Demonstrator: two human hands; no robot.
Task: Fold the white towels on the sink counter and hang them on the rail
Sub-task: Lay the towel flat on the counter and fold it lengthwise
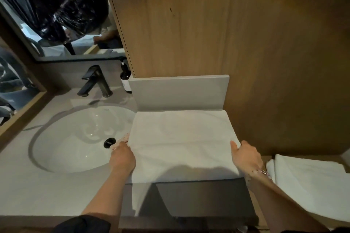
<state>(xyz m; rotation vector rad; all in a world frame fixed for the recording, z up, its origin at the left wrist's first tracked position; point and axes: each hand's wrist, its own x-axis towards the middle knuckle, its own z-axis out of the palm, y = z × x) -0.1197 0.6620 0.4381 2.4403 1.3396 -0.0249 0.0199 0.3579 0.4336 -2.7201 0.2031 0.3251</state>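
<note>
Two hands, one towel in work.

- **White towel** (181, 138): spread flat on the sink counter (56, 191), right of the basin (75, 138), with its far edge against the grey upstand (180, 91). The long axis runs from the wall toward the person, and the near end hangs over the counter's front edge.
- **Left hand** (122, 154): grips the towel's left edge beside the basin. The thumb is hidden.
- **Right hand** (246, 155): grips the right edge, thumb on top, fingers curled over the side and out of sight.
- **Position:** both hands sit level, partway along the length and equally near. A fold across the long axis, bringing one end over the other, looks the likely next move.
- **Second towel** (312, 181): white, lower right, cut off by the frame. Whether it hangs on the rail cannot be told.
- **Rail:** not in view.
</note>
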